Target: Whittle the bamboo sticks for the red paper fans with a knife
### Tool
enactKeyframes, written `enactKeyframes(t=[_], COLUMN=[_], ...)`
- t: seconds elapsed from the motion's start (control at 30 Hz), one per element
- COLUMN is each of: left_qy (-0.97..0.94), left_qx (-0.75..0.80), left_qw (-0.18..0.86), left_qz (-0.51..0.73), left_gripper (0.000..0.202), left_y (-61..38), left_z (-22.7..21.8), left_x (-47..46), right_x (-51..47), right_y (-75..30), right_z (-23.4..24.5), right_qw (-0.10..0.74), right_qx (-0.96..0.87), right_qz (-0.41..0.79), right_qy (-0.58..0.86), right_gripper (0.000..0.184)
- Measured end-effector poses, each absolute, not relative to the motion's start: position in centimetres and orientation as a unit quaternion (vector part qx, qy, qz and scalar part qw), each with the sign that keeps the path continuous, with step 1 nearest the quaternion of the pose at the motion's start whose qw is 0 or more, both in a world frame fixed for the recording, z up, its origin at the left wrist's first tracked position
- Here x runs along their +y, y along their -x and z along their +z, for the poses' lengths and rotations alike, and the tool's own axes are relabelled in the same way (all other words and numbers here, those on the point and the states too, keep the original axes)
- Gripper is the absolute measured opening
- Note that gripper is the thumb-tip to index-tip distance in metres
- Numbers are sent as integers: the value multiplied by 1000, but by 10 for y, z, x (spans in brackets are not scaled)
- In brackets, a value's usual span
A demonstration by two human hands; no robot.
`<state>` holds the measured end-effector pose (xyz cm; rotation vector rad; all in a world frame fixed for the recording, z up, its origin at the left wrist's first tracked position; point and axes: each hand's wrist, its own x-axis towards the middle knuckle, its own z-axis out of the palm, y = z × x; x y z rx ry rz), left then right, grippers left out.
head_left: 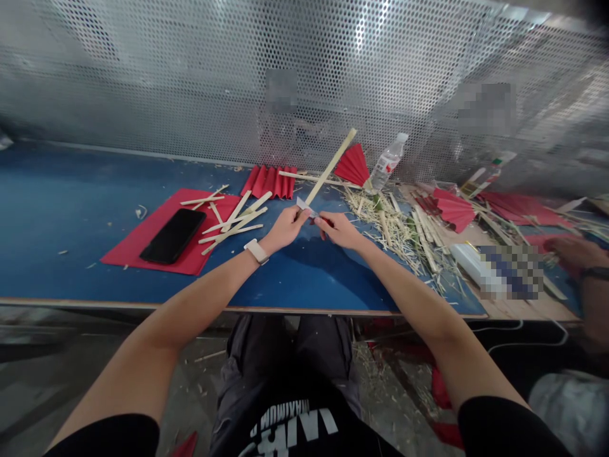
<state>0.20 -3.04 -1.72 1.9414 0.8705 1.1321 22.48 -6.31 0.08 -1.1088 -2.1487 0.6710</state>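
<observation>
My left hand [287, 228] pinches the near end of a pale strip [332, 166], which slants away above the blue table [304, 285]; my right hand [340, 230] grasps what looks like a small knife [305, 205], its blade overlapping that end. At left, a black phone [174, 237] rests on a red sheet [132, 244]; at right lie shavings [397, 233].

The bare left hand [288, 225] and bare right hand [339, 230] closed around a small, flat, grey-white piece [305, 205] at the lower end of a long, flat, pale strip [332, 166]. Leftward, a black rectangular phone [174, 236] lay on flat red sheets [124, 251] atop a blue table [304, 282].
</observation>
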Motion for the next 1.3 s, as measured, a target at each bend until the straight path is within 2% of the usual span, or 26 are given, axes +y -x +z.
enactKeyframes(t=[0.27, 0.47, 0.63, 0.87, 1.1, 1.3], left_qy=[-767, -802, -805, -795, -776, -764], left_qx=[331, 311, 309, 333, 342, 346], left_qw=[369, 355, 342, 306, 320, 317], left_qz=[407, 367, 374, 405, 423, 443], left_gripper=[58, 63, 68, 74, 61, 59], left_y=[0, 2, 2, 2, 0, -2], left_z=[-13, -5, -5, -7, -9, -10], left_x=[-32, -39, -38, -33, -35, -32], right_x=[-68, -70, -71, -71, -69, -72], right_y=[-228, -230, -229, -217, -208, -201], right_z=[8, 18, 20, 8, 0, -1], right_qw=[279, 263, 255, 324, 354, 380], right_qx=[-750, -764, -745, -706, -666, -645], right_qz=[447, 414, 442, 476, 511, 513], right_qy=[400, 419, 429, 412, 413, 420], right_gripper=[60, 74, 72, 70, 69, 73])
